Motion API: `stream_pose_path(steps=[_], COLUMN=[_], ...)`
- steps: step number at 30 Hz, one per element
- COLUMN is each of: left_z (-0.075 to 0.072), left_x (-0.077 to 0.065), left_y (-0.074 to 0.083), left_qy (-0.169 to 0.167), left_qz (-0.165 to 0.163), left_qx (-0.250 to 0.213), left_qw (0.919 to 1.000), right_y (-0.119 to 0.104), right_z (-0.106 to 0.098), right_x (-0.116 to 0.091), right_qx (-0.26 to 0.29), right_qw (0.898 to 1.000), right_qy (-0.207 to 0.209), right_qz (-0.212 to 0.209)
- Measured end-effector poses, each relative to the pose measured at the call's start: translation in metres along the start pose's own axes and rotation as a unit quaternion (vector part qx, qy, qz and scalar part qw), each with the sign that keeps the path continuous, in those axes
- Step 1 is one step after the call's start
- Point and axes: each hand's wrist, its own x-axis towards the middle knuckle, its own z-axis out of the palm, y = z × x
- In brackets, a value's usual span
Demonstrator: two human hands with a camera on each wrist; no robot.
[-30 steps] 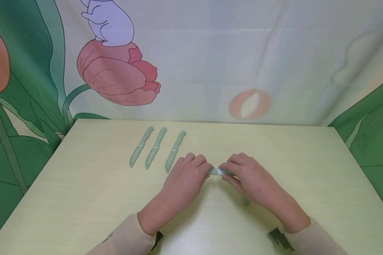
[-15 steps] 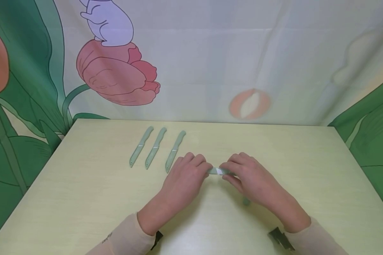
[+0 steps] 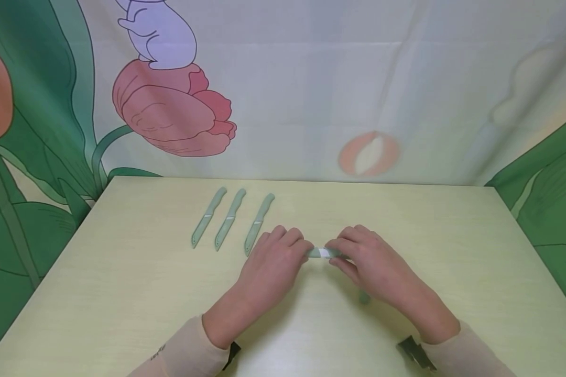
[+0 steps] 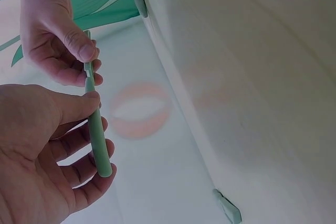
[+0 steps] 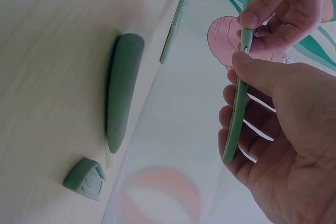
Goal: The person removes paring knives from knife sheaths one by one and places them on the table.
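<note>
Head view: a green paring knife (image 3: 324,253) is held crosswise above the worktop (image 3: 453,235), out in front of the middle of the far edge, a pale band showing at its middle. The left hand (image 3: 275,262) grasps its handle (image 4: 97,135), thumb on one side and fingers behind; the right hand (image 3: 372,262) grasps its sheath (image 5: 237,124) the same way.

Three more sheathed knives lie slanted side by side near the far edge, left of its middle, handle ends toward that edge: the left knife (image 3: 208,216), the middle knife (image 3: 230,219) and the right knife (image 3: 259,224), whose tip is just beside the left hand. A rounded green end (image 3: 364,297) shows below the right hand. In the right wrist view another handle (image 5: 125,93) lies on the worktop, a notched green piece (image 5: 84,178) near its narrow end. A printed cloth (image 3: 287,104) hangs behind the far edge.
</note>
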Motion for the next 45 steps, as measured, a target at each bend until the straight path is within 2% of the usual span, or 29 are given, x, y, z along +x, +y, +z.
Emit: stream_pose_path(steps=[12, 45], left_z=[0.0000, -0.0019], left_x=[0.0004, -0.0001], left_y=[-0.0005, -0.0011], left_qy=[0.000, -0.008], left_qz=[0.001, -0.008], left_qx=[0.002, 0.006], left_qw=[1.0000, 0.9999], right_y=[0.0007, 0.0019], right_z=[-0.0003, -0.0017], right_x=[-0.0007, -0.0002], right_qx=[0.001, 0.011], right_qw=[1.000, 1.000], right_qy=[0.000, -0.011], right_qz=[-0.006, 0.010])
